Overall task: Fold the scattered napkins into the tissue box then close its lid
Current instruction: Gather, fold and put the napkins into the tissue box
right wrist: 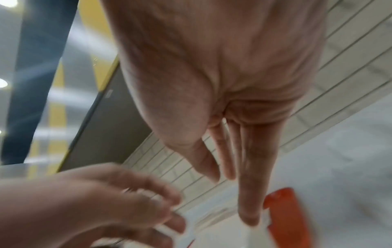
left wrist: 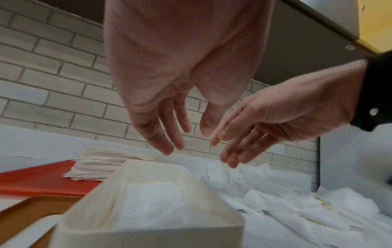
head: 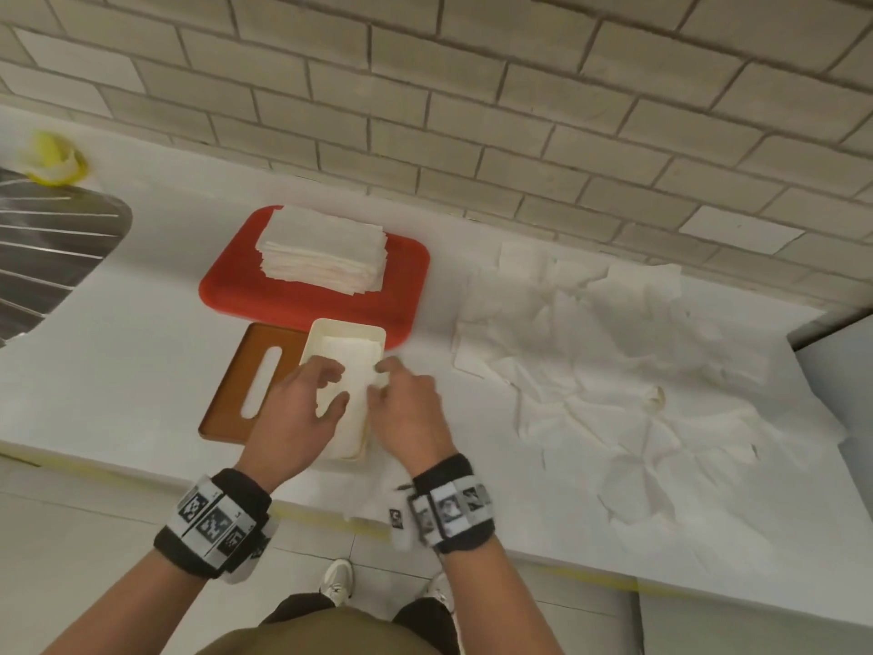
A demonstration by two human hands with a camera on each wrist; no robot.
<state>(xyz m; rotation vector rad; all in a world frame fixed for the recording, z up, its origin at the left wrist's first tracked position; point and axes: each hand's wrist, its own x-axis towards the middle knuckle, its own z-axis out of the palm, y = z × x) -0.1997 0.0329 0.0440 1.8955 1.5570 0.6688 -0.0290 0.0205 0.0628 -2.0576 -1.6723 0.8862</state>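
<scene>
1. Presently, my left hand (head: 302,408) hovers over the cream tissue box (head: 347,335), fingers loosely spread, holding nothing.
2. My right hand (head: 406,408) is alongside over the box's right edge, fingers nearly straight and empty; it hides that rim, and my own wrist view is blurred.
3. Folded napkins (head: 352,354) lie inside the open box.
4. Lid (head: 245,385), brown and slotted, lies flat just left of the box, partly under my left hand.
5. Scattered napkins (head: 614,371) cover the white counter (head: 118,347) to the right.
6. Napkin stack (head: 323,250) sits on a red tray (head: 226,286) behind.
</scene>
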